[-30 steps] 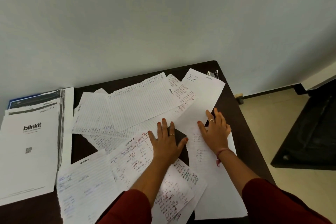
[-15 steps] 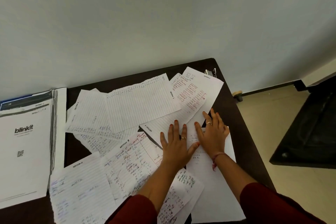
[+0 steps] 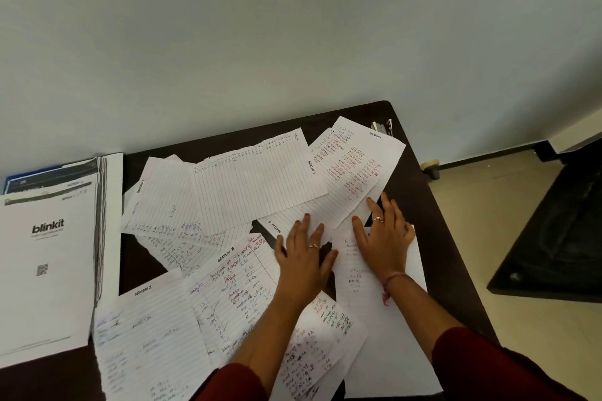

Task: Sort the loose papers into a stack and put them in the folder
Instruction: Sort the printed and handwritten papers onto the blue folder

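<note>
Several loose handwritten sheets lie scattered and overlapping on a dark table [image 3: 433, 215]. My left hand [image 3: 304, 257] lies flat with spread fingers on a lined sheet [image 3: 286, 221] near the middle. My right hand [image 3: 384, 238] presses flat on a white sheet [image 3: 384, 335] at the right, its fingertips touching the lower edge of a sheet with red writing [image 3: 351, 166]. A large lined sheet [image 3: 254, 182] lies behind, and more written pages [image 3: 228, 290] lie at the front. A blue folder [image 3: 19, 181] shows under a white paper pile at far left.
A white "blinkit" paper bag [image 3: 45, 264] tops the pile on the left. A small metal stapler [image 3: 382, 127] sits at the table's far right corner. Beyond the right edge are a beige floor and a dark object [image 3: 560, 231]. A pale wall rises behind.
Both hands slid farther onto the sheets; the left hand moved right and up, closer to the right hand. The sheet with red writing shifted up to the right.
</note>
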The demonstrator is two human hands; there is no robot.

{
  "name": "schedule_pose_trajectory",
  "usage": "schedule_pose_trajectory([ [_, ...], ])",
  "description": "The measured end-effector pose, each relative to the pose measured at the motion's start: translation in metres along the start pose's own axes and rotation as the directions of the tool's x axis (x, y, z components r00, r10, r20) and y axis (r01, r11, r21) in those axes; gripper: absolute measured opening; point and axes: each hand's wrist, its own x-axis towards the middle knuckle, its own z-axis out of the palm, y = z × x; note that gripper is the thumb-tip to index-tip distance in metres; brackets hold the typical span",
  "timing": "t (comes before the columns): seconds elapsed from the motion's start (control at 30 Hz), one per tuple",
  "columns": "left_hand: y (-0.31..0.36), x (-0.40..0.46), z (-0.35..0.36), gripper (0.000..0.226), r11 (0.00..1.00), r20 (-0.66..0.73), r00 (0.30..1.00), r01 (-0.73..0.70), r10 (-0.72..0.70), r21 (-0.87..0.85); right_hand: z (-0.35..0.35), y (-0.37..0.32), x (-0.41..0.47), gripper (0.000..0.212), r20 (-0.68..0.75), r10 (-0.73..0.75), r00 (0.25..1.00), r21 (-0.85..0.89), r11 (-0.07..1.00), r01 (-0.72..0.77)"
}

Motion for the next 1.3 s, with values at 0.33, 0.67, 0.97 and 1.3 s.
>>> schedule_pose_trajectory([
  [0.33,-0.055,-0.039,-0.002,0.044,0.982,-0.203,0.962,0.188,-0.184,0.0,-0.007,-0.014,0.011,0.043,-0.045,0.083,0.996,0.188,0.979,-0.073],
  [0.67,-0.058,-0.051,0.0,0.061,0.975,0.02,0.975,0.22,-0.221,0.022,-0.011,-0.1,0.056,0.046,0.249,0.157,0.956,0.6,0.749,-0.28],
  [0.97,-0.066,-0.054,0.001,0.071,0.983,0.027,0.983,0.181,-0.181,0.012,-0.009,-0.099,0.068,0.036,0.305,0.241,0.922,0.615,0.689,-0.383],
  [1.3,-0.064,-0.052,-0.033,0.043,0.906,0.056,0.959,0.28,-0.276,-0.318,-0.048,-0.036,0.073,0.033,0.292,0.569,0.768,0.785,0.316,-0.533],
])
